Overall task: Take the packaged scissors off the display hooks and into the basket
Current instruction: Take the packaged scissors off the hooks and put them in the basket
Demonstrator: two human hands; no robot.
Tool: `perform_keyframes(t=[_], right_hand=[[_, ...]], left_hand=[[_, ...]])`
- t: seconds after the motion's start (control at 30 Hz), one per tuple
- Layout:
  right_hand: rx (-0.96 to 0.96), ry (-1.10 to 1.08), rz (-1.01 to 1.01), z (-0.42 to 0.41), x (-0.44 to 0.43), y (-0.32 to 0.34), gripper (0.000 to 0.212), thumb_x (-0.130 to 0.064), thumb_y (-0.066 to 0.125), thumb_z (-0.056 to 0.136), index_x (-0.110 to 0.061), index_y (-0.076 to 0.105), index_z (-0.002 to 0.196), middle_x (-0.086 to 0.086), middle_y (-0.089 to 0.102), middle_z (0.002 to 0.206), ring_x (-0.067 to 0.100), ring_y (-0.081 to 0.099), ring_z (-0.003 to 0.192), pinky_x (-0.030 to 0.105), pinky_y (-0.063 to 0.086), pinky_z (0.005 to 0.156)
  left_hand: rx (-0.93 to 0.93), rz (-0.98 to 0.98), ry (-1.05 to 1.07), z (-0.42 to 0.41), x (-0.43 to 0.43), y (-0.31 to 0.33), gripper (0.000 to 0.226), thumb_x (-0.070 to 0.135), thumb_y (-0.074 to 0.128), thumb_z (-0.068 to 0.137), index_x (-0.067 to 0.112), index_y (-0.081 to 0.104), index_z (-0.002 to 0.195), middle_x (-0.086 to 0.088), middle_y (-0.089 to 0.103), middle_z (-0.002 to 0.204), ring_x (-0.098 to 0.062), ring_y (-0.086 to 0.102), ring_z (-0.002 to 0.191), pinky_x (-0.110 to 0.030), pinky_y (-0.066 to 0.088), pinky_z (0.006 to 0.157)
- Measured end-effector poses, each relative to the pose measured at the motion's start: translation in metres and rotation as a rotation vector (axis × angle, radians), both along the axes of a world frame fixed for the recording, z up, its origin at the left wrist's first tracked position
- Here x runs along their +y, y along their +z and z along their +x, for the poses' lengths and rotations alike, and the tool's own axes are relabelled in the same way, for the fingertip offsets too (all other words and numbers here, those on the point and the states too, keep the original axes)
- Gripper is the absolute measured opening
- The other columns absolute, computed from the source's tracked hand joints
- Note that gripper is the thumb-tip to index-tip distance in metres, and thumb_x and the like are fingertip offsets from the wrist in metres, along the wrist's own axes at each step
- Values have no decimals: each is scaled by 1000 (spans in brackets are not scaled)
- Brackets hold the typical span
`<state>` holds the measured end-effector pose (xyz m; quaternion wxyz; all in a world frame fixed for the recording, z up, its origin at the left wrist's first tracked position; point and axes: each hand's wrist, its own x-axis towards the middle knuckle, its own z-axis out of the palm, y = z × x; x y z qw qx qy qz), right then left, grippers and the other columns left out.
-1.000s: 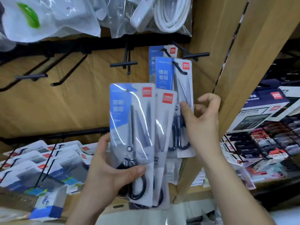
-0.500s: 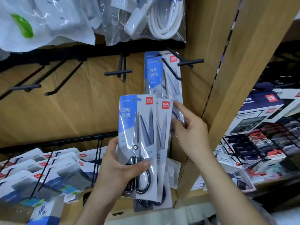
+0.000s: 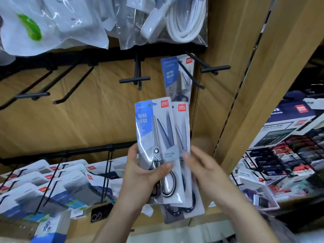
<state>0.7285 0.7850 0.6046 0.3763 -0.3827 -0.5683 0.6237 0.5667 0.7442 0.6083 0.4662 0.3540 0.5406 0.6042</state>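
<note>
Blue-and-white packs (image 3: 157,137) of scissors, fanned and off the hooks (image 3: 135,79), stood upright in our left hand (image 3: 143,174), which clasped them low, thumb across the front handles. Our right hand (image 3: 205,172) lay against the right edge of the rear pack (image 3: 184,134); blur kept us from telling whether it pinched or merely touched. Above them, a hanging pack (image 3: 172,78) sat on a black hook (image 3: 198,82) before the brown backboard (image 3: 78,120). Boxed goods (image 3: 73,186) lined the lower rail (image 3: 87,151) at left.

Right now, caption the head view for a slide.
Left hand grips scissors packs, right hand at their edge; one pack hangs above.
</note>
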Motion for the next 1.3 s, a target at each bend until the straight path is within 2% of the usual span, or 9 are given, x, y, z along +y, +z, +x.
perform_keyframes(t=[0.27,0.37,0.53,0.63,0.7,0.8,0.9,1.07,1.3], right_hand=[[97,-181,134,3,-10,-20,31,-23,52,94,-21,62,123,-1,76,107,15,71,101,30,55,85],[79,-194,137,3,-15,-24,46,-16,56,93,-29,49,137,1,76,109,21,71,103,41,58,88],[102,-197,162,8,-24,-20,71,-16,62,86,-55,33,137,1,76,107,19,73,95,36,58,79],[-32,-246,296,16,-32,-19,72,-6,60,94,-63,38,132,-3,73,116,19,72,99,45,59,83],[-164,-310,396,27,-36,-21,67,-12,59,95,-65,39,130,-7,71,115,24,71,93,51,58,82],[-313,-444,515,46,-40,-22,55,-25,59,91,-64,43,127,-2,63,106,36,63,90,21,50,75],[-403,-570,662,54,-42,-12,61,-14,61,95,-68,46,121,-36,59,112,1,63,94,1,40,71],[-341,-690,869,61,-43,-6,52,-10,57,90,-54,59,119,-17,59,98,5,55,71,17,41,61],[-374,-753,893,63,-45,-3,32,-2,57,88,-15,69,115,-17,52,91,-4,41,53,4,28,55]], left_hand=[[-72,32,118,18,7,-8,29,12,60,94,20,59,122,2,75,110,-15,71,102,-25,56,78],[-106,26,177,17,7,-6,20,11,57,96,17,60,115,1,76,104,-16,72,96,-26,57,75],[-77,22,179,15,-1,-1,8,11,54,99,7,57,105,-10,77,96,-24,73,86,-32,59,71],[45,58,161,14,-10,0,7,11,57,97,11,63,100,-10,76,98,-27,72,90,-39,58,78],[87,104,172,11,-15,4,8,9,58,95,12,65,97,-6,77,94,-19,73,85,-28,58,71],[122,185,138,8,-20,13,11,11,61,90,14,68,97,-2,78,90,-10,73,79,-16,54,64],[162,253,90,10,-21,22,19,18,62,80,14,68,97,-1,78,86,-7,73,76,-15,54,64],[160,292,1,23,-9,27,23,18,60,79,13,67,100,1,78,88,-7,72,78,-17,55,67],[103,235,-30,39,12,27,22,2,57,95,19,62,109,-4,78,92,-15,74,82,-23,57,71]])
